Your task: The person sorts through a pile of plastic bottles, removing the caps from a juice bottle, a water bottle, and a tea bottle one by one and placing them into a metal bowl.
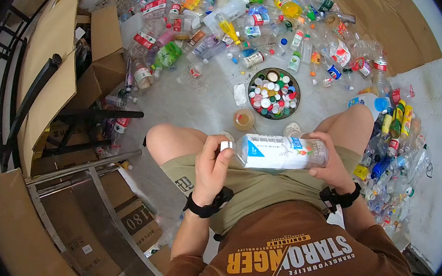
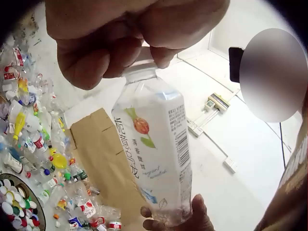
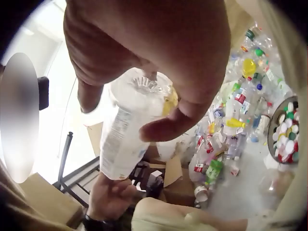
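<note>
A clear plastic bottle (image 1: 281,150) with a white and blue label lies almost level above the person's lap. At its neck end, my left hand (image 1: 213,163) pinches the white cap (image 1: 226,145) between thumb and fingers. My right hand (image 1: 333,159) grips the bottle's base end from the other side. The left wrist view shows the same bottle (image 2: 154,130) with a flower print and barcode on its label, the left fingers covering most of the cap. From the right wrist, the ribbed base (image 3: 147,84) appears between the right thumb and fingers.
A round bowl (image 1: 279,117) full of coloured caps stands on the floor ahead, beside a brownish round container (image 1: 244,119) and a white paper (image 1: 239,94). Many plastic bottles (image 1: 251,19) spread beyond it and along the right. Cardboard boxes (image 1: 106,47) and a metal frame (image 1: 97,188) stand left.
</note>
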The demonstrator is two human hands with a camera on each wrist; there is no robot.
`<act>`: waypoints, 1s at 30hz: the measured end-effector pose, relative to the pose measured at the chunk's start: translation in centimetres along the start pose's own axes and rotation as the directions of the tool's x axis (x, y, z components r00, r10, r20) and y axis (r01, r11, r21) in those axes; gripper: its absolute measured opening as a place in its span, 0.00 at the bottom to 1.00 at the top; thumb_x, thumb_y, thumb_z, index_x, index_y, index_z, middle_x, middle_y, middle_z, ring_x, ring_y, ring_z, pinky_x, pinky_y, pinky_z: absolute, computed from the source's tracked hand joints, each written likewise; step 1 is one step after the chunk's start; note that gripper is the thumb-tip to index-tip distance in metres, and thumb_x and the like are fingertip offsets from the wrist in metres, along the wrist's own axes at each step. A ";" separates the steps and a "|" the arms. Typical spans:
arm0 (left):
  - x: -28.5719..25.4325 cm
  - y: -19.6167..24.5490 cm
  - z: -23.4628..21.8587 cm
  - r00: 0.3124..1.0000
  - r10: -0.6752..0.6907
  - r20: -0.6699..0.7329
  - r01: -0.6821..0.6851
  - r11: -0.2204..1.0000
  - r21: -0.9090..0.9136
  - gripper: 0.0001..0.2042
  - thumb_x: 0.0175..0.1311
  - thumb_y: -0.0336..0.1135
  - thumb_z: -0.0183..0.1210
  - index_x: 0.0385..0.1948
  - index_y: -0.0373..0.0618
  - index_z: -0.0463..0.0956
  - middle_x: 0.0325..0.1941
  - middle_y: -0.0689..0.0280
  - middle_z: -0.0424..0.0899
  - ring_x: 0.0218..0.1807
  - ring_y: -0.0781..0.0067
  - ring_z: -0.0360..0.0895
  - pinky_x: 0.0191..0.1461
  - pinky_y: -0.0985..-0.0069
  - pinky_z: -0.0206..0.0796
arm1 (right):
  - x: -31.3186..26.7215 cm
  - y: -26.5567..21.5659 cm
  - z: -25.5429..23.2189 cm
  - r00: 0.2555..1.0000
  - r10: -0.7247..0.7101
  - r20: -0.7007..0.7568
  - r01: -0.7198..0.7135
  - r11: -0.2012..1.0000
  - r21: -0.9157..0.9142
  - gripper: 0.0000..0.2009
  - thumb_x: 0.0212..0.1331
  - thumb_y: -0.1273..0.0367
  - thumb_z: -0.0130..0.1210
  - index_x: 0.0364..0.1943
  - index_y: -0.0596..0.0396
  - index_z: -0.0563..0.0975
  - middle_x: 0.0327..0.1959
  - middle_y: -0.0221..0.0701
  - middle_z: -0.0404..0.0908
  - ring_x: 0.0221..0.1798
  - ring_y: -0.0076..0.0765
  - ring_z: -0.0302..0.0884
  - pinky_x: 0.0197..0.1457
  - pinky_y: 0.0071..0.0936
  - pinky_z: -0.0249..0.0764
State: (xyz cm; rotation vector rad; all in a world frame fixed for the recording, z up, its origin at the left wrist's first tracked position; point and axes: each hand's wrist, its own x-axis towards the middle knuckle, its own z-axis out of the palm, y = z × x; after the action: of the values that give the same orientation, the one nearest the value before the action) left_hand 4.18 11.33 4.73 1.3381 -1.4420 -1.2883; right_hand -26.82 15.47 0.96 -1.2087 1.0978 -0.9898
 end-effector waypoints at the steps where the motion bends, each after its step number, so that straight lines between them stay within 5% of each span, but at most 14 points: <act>1: 0.1 -0.1 -0.1 1.000 -0.025 -0.007 0.025 1.000 -0.017 0.14 0.70 0.41 0.53 0.42 0.37 0.70 0.30 0.62 0.75 0.32 0.74 0.71 0.37 0.76 0.65 | 0.3 -0.6 0.7 0.999 -0.004 -0.051 0.006 1.000 0.028 0.34 0.59 0.54 0.58 0.65 0.53 0.59 0.45 0.32 0.74 0.37 0.29 0.76 0.31 0.19 0.73; 3: 0.1 0.3 -0.2 0.999 0.051 0.009 -0.051 0.999 -0.011 0.14 0.70 0.41 0.52 0.44 0.37 0.69 0.30 0.62 0.74 0.32 0.72 0.71 0.38 0.75 0.65 | 0.5 -3.9 2.2 0.946 0.305 -0.110 -0.233 0.875 0.424 0.32 0.62 0.58 0.55 0.67 0.52 0.57 0.48 0.35 0.74 0.38 0.31 0.77 0.31 0.21 0.75; 5: 0.2 1.1 -0.1 0.987 0.156 0.028 -0.157 0.986 0.059 0.14 0.70 0.40 0.51 0.45 0.38 0.69 0.31 0.62 0.74 0.31 0.70 0.71 0.38 0.75 0.65 | 0.1 -1.8 -0.4 0.881 0.421 0.215 -0.441 0.571 0.693 0.30 0.62 0.63 0.54 0.68 0.50 0.57 0.52 0.36 0.72 0.41 0.32 0.78 0.30 0.22 0.75; 7: 0.5 1.8 -0.1 0.956 0.286 0.061 -0.292 0.937 0.190 0.14 0.71 0.40 0.51 0.46 0.39 0.68 0.31 0.61 0.74 0.31 0.69 0.71 0.38 0.75 0.65 | -0.5 1.0 -2.6 0.812 0.388 0.436 -0.572 0.379 0.728 0.30 0.63 0.59 0.52 0.67 0.49 0.57 0.56 0.36 0.70 0.43 0.33 0.78 0.29 0.23 0.76; 10: 0.6 1.7 -0.4 0.961 0.270 0.065 -0.277 0.940 0.198 0.14 0.71 0.40 0.51 0.47 0.39 0.68 0.32 0.60 0.73 0.31 0.66 0.71 0.38 0.73 0.65 | -0.7 1.6 -2.9 0.833 0.349 0.429 -0.553 0.540 0.635 0.34 0.61 0.48 0.53 0.66 0.49 0.58 0.60 0.36 0.68 0.48 0.35 0.77 0.28 0.24 0.76; 12: 0.4 0.1 -1.1 0.988 0.133 0.077 -0.140 0.985 0.104 0.14 0.71 0.39 0.51 0.48 0.39 0.67 0.33 0.61 0.73 0.31 0.68 0.71 0.38 0.74 0.65 | -0.3 -2.4 -0.9 0.927 0.323 0.192 -0.376 0.786 0.490 0.36 0.57 0.49 0.58 0.66 0.50 0.59 0.61 0.36 0.68 0.51 0.36 0.76 0.31 0.25 0.78; 14: 0.1 -0.3 -1.1 0.996 0.034 0.084 -0.033 0.999 -0.014 0.14 0.71 0.38 0.50 0.50 0.40 0.66 0.33 0.62 0.73 0.31 0.71 0.71 0.37 0.74 0.65 | -0.4 -1.6 -0.3 0.981 0.160 0.110 -0.189 0.915 0.357 0.38 0.55 0.49 0.61 0.65 0.50 0.59 0.62 0.36 0.66 0.55 0.37 0.74 0.35 0.27 0.79; 18: -0.1 0.6 -0.5 0.998 0.014 0.055 -0.004 0.985 -0.175 0.13 0.71 0.37 0.49 0.52 0.41 0.64 0.34 0.66 0.72 0.32 0.77 0.69 0.37 0.76 0.63 | 0.0 -2.7 0.4 0.994 0.021 0.103 -0.068 0.877 0.475 0.36 0.58 0.58 0.61 0.67 0.53 0.56 0.62 0.37 0.65 0.62 0.38 0.68 0.51 0.37 0.78; 21: -0.3 0.8 -0.7 0.982 0.177 0.062 -0.174 0.984 -0.043 0.13 0.71 0.35 0.48 0.52 0.40 0.64 0.35 0.67 0.71 0.33 0.78 0.67 0.39 0.77 0.63 | 0.6 -4.7 0.0 0.912 0.358 0.198 -0.366 0.498 0.786 0.35 0.56 0.62 0.62 0.66 0.54 0.57 0.62 0.37 0.64 0.63 0.37 0.67 0.55 0.39 0.75; 23: -0.3 0.8 -0.8 0.967 0.241 0.084 -0.245 0.969 0.036 0.13 0.71 0.35 0.48 0.52 0.40 0.63 0.36 0.67 0.70 0.34 0.78 0.66 0.41 0.78 0.63 | -0.2 0.0 -2.3 0.838 0.312 0.447 -0.544 0.421 0.726 0.35 0.56 0.63 0.63 0.66 0.53 0.58 0.63 0.37 0.64 0.63 0.37 0.66 0.58 0.39 0.74; 25: -0.3 0.7 -0.8 0.969 0.230 0.087 -0.236 0.970 0.058 0.13 0.71 0.35 0.47 0.52 0.39 0.63 0.37 0.67 0.70 0.35 0.78 0.65 0.42 0.78 0.63 | -0.6 0.5 -2.6 0.837 0.285 0.467 -0.544 0.520 0.658 0.34 0.56 0.63 0.62 0.65 0.52 0.58 0.63 0.37 0.64 0.63 0.36 0.66 0.58 0.39 0.73; 28: -0.2 0.3 -1.0 0.980 0.195 0.045 -0.196 0.981 0.010 0.14 0.71 0.36 0.47 0.52 0.39 0.63 0.37 0.67 0.70 0.35 0.78 0.66 0.42 0.78 0.63 | -0.4 -2.4 -0.5 0.951 0.210 0.228 -0.296 0.833 0.468 0.35 0.56 0.59 0.62 0.65 0.52 0.58 0.62 0.36 0.64 0.61 0.36 0.68 0.52 0.35 0.75; 30: -0.5 0.8 -1.0 0.997 0.040 0.060 -0.035 0.996 -0.087 0.14 0.71 0.36 0.47 0.52 0.39 0.63 0.38 0.66 0.70 0.36 0.78 0.65 0.43 0.78 0.62 | -0.7 -1.6 -0.4 0.982 0.118 0.145 -0.155 0.949 0.276 0.39 0.54 0.54 0.64 0.66 0.52 0.56 0.63 0.36 0.63 0.60 0.35 0.70 0.45 0.32 0.78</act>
State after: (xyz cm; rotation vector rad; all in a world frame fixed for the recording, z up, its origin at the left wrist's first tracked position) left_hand 5.01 11.57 5.77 1.2193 -1.4296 -1.3621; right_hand -27.36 15.88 2.56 -0.9338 0.8901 -0.9162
